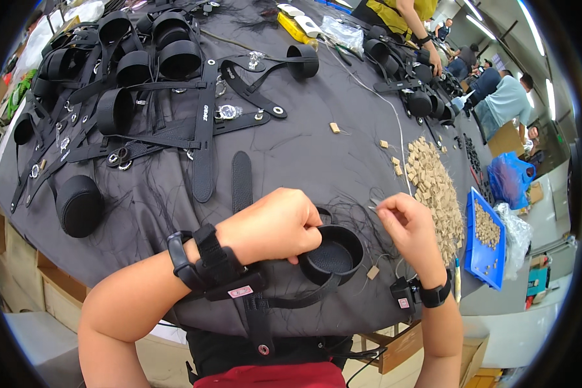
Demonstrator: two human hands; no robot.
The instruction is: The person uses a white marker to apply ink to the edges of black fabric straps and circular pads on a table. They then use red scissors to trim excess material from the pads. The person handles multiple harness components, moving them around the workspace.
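Note:
My left hand [275,224] is closed around the rim of a black round cuff [335,254] that lies on the dark cloth-covered table [317,149] near its front edge. A black strap [291,302] runs from the cuff toward me. My right hand [406,223] hovers just right of the cuff, its fingertips pinched on a thin thread [385,255]. A small tan tag [372,272] hangs on that thread beside the cuff. Both wrists wear black bands.
A heap of tan tags [436,184] lies to the right, beside a blue tray [486,242] holding more. Several black cuffs and strap harnesses [149,84] cover the far left of the table. Another person's hand [433,61] works at the far right.

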